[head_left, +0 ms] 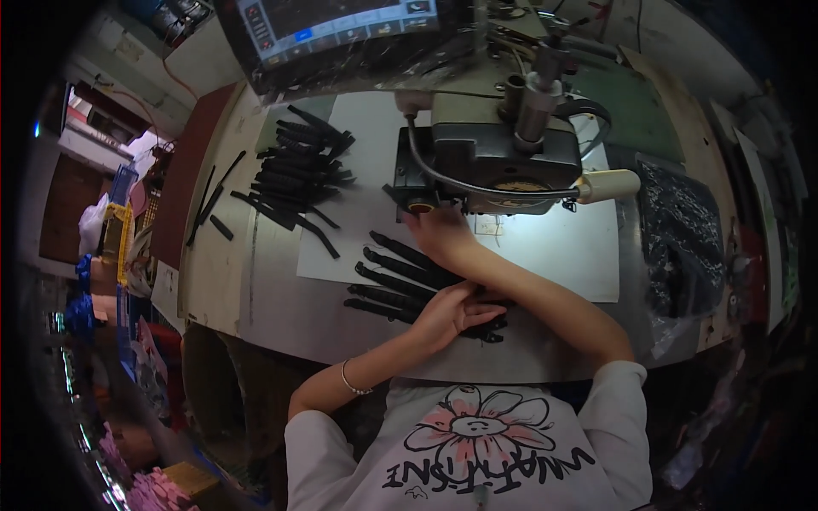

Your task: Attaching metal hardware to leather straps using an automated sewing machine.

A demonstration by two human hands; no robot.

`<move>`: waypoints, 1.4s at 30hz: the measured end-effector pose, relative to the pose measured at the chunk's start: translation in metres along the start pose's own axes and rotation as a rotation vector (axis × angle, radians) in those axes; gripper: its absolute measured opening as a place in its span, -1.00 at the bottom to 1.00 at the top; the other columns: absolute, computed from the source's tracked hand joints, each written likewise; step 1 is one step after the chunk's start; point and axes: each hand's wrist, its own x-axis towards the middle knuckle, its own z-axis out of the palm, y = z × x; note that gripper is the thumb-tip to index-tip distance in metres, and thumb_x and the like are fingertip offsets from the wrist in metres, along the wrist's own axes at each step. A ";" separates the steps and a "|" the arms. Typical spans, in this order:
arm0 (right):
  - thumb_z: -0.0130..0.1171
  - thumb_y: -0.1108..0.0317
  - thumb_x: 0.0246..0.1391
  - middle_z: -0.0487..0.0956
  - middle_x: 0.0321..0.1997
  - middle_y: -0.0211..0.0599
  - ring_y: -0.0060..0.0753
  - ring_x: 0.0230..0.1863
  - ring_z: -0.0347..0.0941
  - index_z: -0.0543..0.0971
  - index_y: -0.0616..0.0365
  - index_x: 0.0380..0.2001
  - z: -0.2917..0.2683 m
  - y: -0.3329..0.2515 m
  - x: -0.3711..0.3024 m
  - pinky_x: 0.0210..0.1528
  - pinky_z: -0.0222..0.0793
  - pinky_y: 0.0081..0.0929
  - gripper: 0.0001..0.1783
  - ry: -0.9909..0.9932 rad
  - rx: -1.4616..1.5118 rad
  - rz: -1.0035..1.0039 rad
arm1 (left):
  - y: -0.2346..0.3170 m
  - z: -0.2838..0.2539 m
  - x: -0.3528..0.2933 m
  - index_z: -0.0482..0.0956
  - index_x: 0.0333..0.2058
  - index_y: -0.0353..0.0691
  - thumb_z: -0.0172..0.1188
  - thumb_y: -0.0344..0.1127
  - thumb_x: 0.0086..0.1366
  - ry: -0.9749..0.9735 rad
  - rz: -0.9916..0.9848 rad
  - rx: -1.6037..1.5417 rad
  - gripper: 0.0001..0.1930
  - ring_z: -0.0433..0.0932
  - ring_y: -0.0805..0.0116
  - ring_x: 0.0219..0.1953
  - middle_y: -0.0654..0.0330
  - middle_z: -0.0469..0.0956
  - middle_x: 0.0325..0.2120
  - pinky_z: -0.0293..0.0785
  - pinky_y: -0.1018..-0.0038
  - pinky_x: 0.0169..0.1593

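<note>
Several black fabric strips (pixel 394 283) lie side by side on the table in front of me, with a few loose threads at their ends. My left hand (pixel 450 317), wearing a bracelet at the wrist, rests over their right part with its fingers stretched out, holding nothing visible. Crossing above it, my right hand (pixel 440 241) reaches to the lower left of a dark sewing machine head (pixel 503 136). Its fingertips are by a round part with a red and yellow ring (pixel 420 207); whether they press or grip anything there is hidden.
A heap of black strips (pixel 298 166) lies at the far left, with a few thin ones beside it. A lit screen (pixel 341 34) stands behind. A machine lamp (pixel 609 185) lights the white sheet (pixel 588 255). Dark pieces in clear plastic (pixel 682 238) lie on the right.
</note>
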 end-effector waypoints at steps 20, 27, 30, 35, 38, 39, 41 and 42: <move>0.22 0.43 -0.10 0.47 -0.58 -0.43 -0.65 -0.55 0.33 0.49 0.23 -0.48 -0.065 0.028 -0.112 -0.50 0.23 -0.65 -0.87 0.317 0.727 0.235 | 0.099 -0.092 -0.062 0.52 -0.28 -0.37 0.03 -0.32 0.26 0.483 0.603 0.853 -0.79 0.38 0.61 -0.51 0.27 0.51 -0.50 0.29 0.67 -0.43; 0.21 0.39 -0.17 0.43 -0.54 -0.41 -0.35 -0.40 0.26 0.49 0.12 -0.56 -0.088 0.060 -0.138 -0.32 0.18 -0.44 -0.89 0.411 -0.076 0.047 | 0.104 -0.091 -0.004 0.56 -0.32 -0.30 0.13 -0.38 0.13 0.580 0.689 1.432 -0.84 0.39 0.37 -0.39 0.19 0.46 -0.42 0.31 0.48 -0.29; 0.21 0.36 -0.14 0.45 -0.52 -0.38 -0.33 -0.43 0.25 0.51 0.14 -0.52 -0.112 0.080 -0.122 -0.32 0.17 -0.40 -0.89 0.469 0.002 0.112 | 0.101 -0.087 -0.004 0.55 -0.30 -0.25 0.15 -0.40 0.08 0.609 0.759 1.620 -0.82 0.36 0.19 -0.30 0.11 0.46 -0.36 0.30 0.33 -0.20; 0.27 0.31 -0.19 0.48 -0.45 -0.34 -0.26 -0.29 0.30 0.57 0.11 -0.48 -0.132 0.142 -0.070 -0.17 0.18 -0.38 -0.84 0.599 -0.018 0.065 | 0.091 -0.068 -0.006 0.47 -0.22 -0.17 0.19 -0.40 0.04 0.624 0.819 1.650 -0.73 0.33 0.15 -0.27 0.11 0.43 -0.26 0.29 0.32 -0.18; 0.32 0.31 -0.24 0.50 -0.38 -0.29 -0.24 -0.18 0.31 0.59 0.14 -0.50 -0.135 0.146 -0.060 -0.09 0.19 -0.38 -0.81 0.452 -0.049 0.179 | 0.081 -0.051 -0.008 0.52 -0.28 -0.19 0.17 -0.40 0.05 0.562 0.775 1.596 -0.80 0.33 0.15 -0.19 0.12 0.42 -0.24 0.27 0.34 -0.08; 0.32 0.31 -0.24 0.50 -0.38 -0.29 -0.24 -0.18 0.31 0.59 0.14 -0.50 -0.135 0.147 -0.057 -0.09 0.19 -0.38 -0.81 0.447 -0.046 0.175 | 0.080 -0.043 -0.010 0.54 -0.30 -0.18 0.17 -0.40 0.06 0.568 0.723 1.583 -0.82 0.32 0.15 -0.14 0.14 0.43 -0.23 0.25 0.34 -0.04; 0.35 0.33 -0.28 0.52 -0.36 -0.27 -0.21 -0.15 0.33 0.59 0.15 -0.54 -0.138 0.148 -0.055 -0.05 0.19 -0.36 -0.81 0.402 -0.002 0.229 | 0.077 -0.034 -0.011 0.54 -0.30 -0.18 0.17 -0.39 0.06 0.544 0.712 1.574 -0.82 0.33 0.15 -0.14 0.14 0.43 -0.23 0.25 0.34 -0.04; 0.35 0.33 -0.28 0.52 -0.36 -0.27 -0.21 -0.15 0.33 0.59 0.15 -0.54 -0.137 0.150 -0.055 -0.05 0.19 -0.36 -0.81 0.401 -0.002 0.228 | 0.076 -0.031 -0.010 0.55 -0.30 -0.18 0.17 -0.39 0.07 0.514 0.704 1.566 -0.83 0.33 0.15 -0.14 0.14 0.43 -0.23 0.25 0.34 -0.04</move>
